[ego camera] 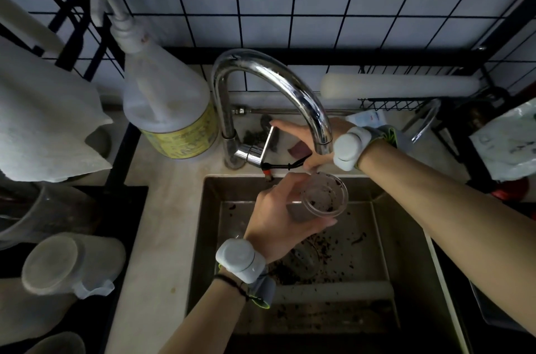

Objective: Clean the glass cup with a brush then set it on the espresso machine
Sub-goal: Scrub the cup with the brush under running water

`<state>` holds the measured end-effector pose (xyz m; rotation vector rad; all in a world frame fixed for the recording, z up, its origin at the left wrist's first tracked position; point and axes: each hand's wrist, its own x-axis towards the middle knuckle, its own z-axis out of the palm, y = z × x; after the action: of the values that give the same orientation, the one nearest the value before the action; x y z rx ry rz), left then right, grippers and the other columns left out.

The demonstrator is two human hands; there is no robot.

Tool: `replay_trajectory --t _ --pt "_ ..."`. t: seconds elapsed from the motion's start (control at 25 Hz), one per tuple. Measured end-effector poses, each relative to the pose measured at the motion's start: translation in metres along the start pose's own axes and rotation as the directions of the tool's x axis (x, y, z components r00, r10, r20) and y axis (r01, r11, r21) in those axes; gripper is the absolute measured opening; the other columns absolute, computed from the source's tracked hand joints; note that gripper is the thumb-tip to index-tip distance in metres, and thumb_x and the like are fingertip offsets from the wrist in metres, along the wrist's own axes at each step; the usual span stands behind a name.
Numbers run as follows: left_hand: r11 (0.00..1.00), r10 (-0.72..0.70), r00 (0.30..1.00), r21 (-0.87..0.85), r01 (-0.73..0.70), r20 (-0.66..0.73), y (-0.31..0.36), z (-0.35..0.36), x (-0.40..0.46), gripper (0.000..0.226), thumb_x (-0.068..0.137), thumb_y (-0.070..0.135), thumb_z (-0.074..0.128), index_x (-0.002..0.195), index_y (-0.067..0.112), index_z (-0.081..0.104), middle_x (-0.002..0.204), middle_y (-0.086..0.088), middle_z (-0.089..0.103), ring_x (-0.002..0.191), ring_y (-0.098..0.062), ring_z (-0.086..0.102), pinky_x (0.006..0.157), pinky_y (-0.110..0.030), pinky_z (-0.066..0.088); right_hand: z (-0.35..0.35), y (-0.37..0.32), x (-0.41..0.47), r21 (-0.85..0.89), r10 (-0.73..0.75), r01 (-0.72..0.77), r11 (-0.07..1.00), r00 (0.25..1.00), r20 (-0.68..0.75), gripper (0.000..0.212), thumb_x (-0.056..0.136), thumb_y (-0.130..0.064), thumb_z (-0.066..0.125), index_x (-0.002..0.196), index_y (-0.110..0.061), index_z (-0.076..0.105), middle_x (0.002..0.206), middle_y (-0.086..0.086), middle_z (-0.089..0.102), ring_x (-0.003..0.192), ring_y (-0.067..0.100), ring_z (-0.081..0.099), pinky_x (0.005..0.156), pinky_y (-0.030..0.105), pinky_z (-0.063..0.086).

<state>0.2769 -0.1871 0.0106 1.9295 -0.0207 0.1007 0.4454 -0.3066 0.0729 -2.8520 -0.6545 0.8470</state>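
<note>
A small glass cup [322, 198] with dark coffee specks inside is tilted over the sink, its mouth toward me. My left hand [278, 214] grips it from the left, just below the faucet spout [323, 139]. My right hand [298, 140] reaches behind the spout, fingers spread around the flat chrome faucet lever [268, 140]. No water stream shows. No brush or espresso machine is in view.
The steel sink [385, 240] holds scattered coffee grounds and another clear glass [307, 261]. A big pump bottle with a yellow label [168, 101] stands left of the faucet. Plastic containers [72, 263] lie at lower left, a wire rack [388, 104] at right.
</note>
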Motion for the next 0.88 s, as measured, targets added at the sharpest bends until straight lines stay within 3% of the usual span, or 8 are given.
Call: replay_trajectory --t 0.16,0.36,0.68,0.88 --pt "1.000 0.001 1.000 -0.016 -0.001 -0.001 0.003 0.000 0.003 0.068 0.070 0.033 0.095 0.128 0.018 0.061 0.122 0.014 0.074 0.113 0.003 0.068 0.099 -0.023 0.054 -0.007 -0.005 -0.012 0.001 0.029 -0.029 1.000 0.999 -0.044 0.066 0.093 -0.025 0.077 0.144 0.005 0.049 0.146 0.023 0.057 0.135 0.040 0.053 0.113 0.048 0.042" --pt "1.000 0.000 1.000 -0.015 0.000 0.016 0.003 0.003 0.001 0.068 0.070 0.030 0.094 0.129 0.020 0.062 0.123 0.016 0.073 0.114 0.005 0.066 0.099 -0.017 0.051 -0.010 -0.008 -0.020 -0.014 -0.001 0.001 1.000 1.000 -0.007 0.060 0.094 -0.024 0.075 0.141 0.006 0.052 0.143 0.025 0.058 0.132 0.041 0.054 0.110 0.047 0.043" --pt "0.998 -0.008 1.000 0.065 0.009 -0.012 -0.003 -0.003 0.004 0.068 0.070 0.041 0.092 0.128 0.022 0.061 0.119 0.016 0.074 0.110 0.005 0.068 0.094 -0.028 0.059 -0.013 -0.010 -0.020 -0.030 -0.038 0.039 0.999 0.999 0.021 0.057 0.093 -0.023 0.076 0.140 0.004 0.055 0.137 0.024 0.063 0.126 0.040 0.060 0.103 0.045 0.046" --pt "0.995 -0.017 1.000 0.094 0.018 -0.015 -0.007 -0.004 0.005 0.067 0.070 0.044 0.091 0.127 0.025 0.061 0.117 0.017 0.074 0.108 0.007 0.067 0.092 -0.016 0.055 -0.013 -0.010 -0.020 -0.108 -0.087 0.088 0.990 0.996 0.013 0.050 0.097 -0.019 0.071 0.140 0.000 0.056 0.136 0.025 0.063 0.126 0.042 0.060 0.105 0.049 0.048"
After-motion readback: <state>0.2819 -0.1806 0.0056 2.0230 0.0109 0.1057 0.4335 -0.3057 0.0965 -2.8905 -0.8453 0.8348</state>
